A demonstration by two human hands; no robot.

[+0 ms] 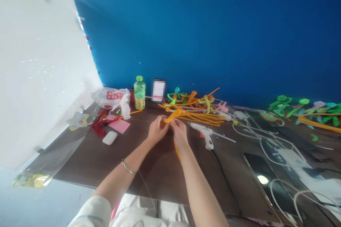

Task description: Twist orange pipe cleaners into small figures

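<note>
Over the middle of the dark table, my left hand (157,128) and my right hand (179,131) meet around an orange pipe cleaner (173,115). The fingers of both hands are pinched on it. A wider, bent part rises above the fingertips, and a long orange stem hangs down beside my right wrist. Just beyond the hands lies a pile of straight orange pipe cleaners (205,117). To the right of my right hand rests a white glue gun (205,134) with an orange trigger. What the fingertips press together is partly hidden.
A green-capped bottle (140,94), a plastic bag (112,98), red-handled scissors (99,127) and a white earphone case (109,138) stand or lie at left. On the right are a phone (269,181), white cables (266,138) and green pipe-cleaner shapes (282,104). A blue wall rises behind.
</note>
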